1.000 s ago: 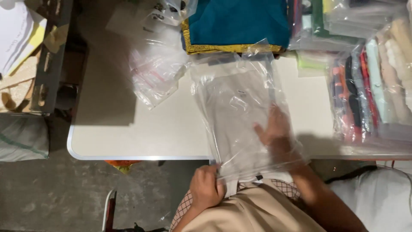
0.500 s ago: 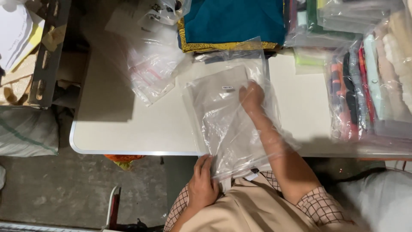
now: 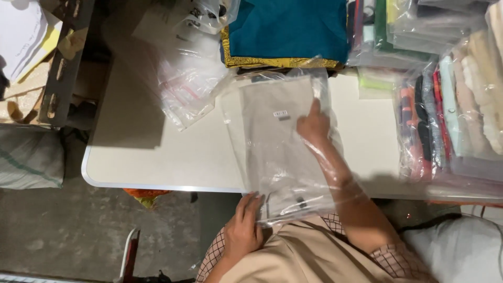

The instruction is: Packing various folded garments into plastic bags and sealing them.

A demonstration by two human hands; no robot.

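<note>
White table [image 3: 157,157] fills the middle of the view, rounded corner at 8 o'clock. Stacks of bagged folded garments [image 3: 450,105] crowd its 3 o'clock side; a teal cloth with gold border [image 3: 293,31] lies at 12 o'clock, loose empty plastic bags [image 3: 188,89] at 10 o'clock.

Clear plastic bag [image 3: 272,152], centre, lies flat on the table, its open mouth hanging over the near edge at 6 o'clock. Inside it, a folded beige garment [image 3: 272,120] (small tag on top).

Right arm is pushed deep into the bag, forearm sheathed in plastic, running from 5 o'clock up toward 12. Right hand [image 3: 313,126] rests on the garment, fingers loosely curled, index finger extended upward.

Left hand [image 3: 245,225], at 6 o'clock below the table edge, pinches the bag's mouth, fingertips on the plastic.
</note>
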